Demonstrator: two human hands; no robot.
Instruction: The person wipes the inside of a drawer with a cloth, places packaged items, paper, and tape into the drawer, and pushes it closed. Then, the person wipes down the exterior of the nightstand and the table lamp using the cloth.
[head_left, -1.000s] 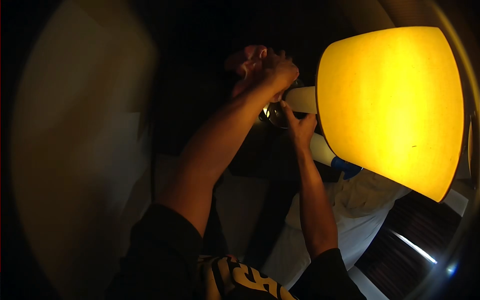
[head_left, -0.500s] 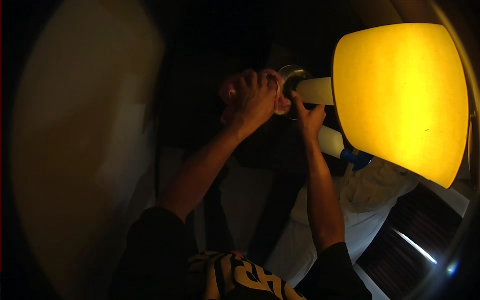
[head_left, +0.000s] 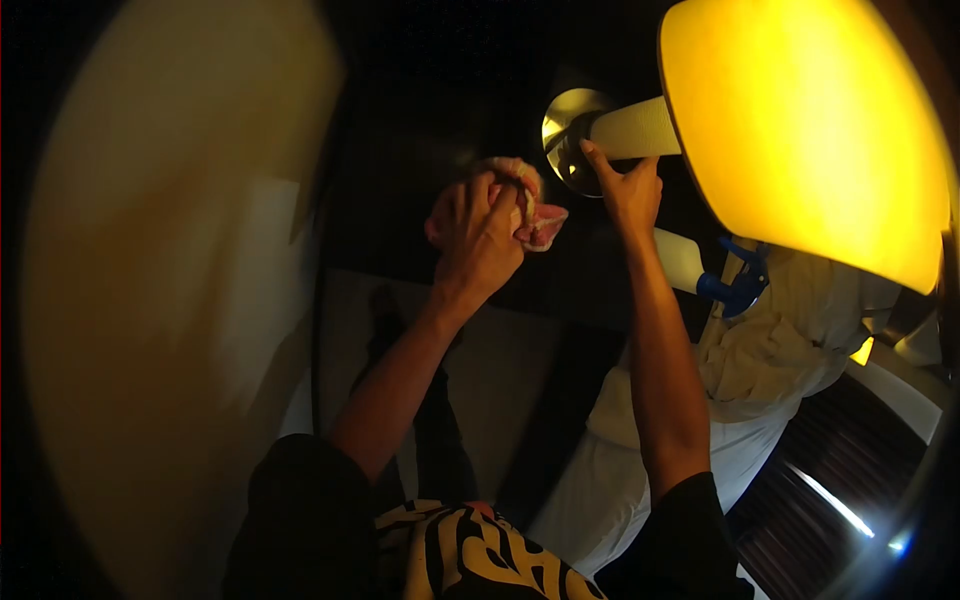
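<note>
My left hand point(head_left: 478, 240) is closed on a crumpled pink cloth point(head_left: 540, 226), over a dark tabletop point(head_left: 400, 210). A lit table lamp point(head_left: 636, 130) with a glowing yellow shade point(head_left: 800, 120) stands to the right of it. My right hand point(head_left: 630, 195) grips the lamp low on its pale stem, thumb near the dark collar above the round shiny base point(head_left: 562, 125); its other fingers are partly hidden. The cloth is apart from the base. Just below my right hand is a white spray bottle point(head_left: 680, 260) with a blue trigger head point(head_left: 738, 282), partly behind my forearm.
At the lower right is a bed with rumpled white linen point(head_left: 770, 330). Dark slatted flooring or a blind point(head_left: 800, 480) with a bright streak lies beyond it. A pale wall or panel point(head_left: 180, 280) fills the left side.
My left hand has drawn the cloth away from the lamp base, down and left. More of the shiny base shows. The lamp sits higher in view, with my right hand still at its stem.
</note>
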